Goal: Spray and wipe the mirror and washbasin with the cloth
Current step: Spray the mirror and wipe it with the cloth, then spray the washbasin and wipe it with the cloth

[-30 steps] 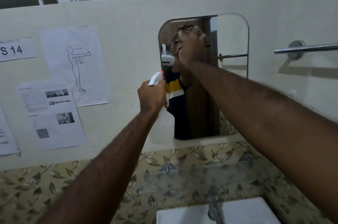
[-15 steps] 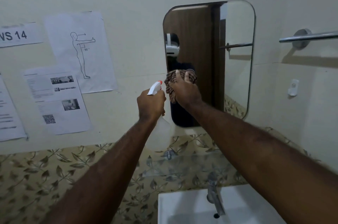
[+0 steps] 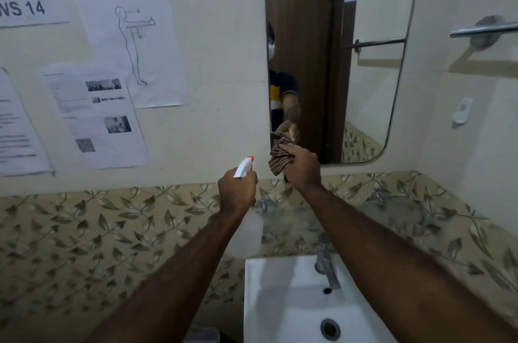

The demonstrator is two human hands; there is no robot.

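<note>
A rounded rectangular mirror (image 3: 364,62) hangs on the cream wall. My right hand (image 3: 302,167) presses a brown striped cloth (image 3: 280,156) against the mirror's lower left corner. Just to its left, my left hand (image 3: 236,192) grips a clear spray bottle (image 3: 249,226) with a white trigger head and an orange nozzle, held upright in front of the tiled band. The white washbasin (image 3: 269,300) sits below, with a chrome tap (image 3: 326,267) at its back and a drain in the bowl.
Several printed sheets (image 3: 98,115) are taped to the wall on the left. A chrome towel rail (image 3: 482,30) and a small white hook (image 3: 462,110) are on the right wall. A leaf-patterned tile band (image 3: 84,230) runs behind the basin.
My right hand has dragged the cloth from the mirror's top left down to its lower left corner. The view has tilted down, showing more of the basin. The spray bottle stayed beside it.
</note>
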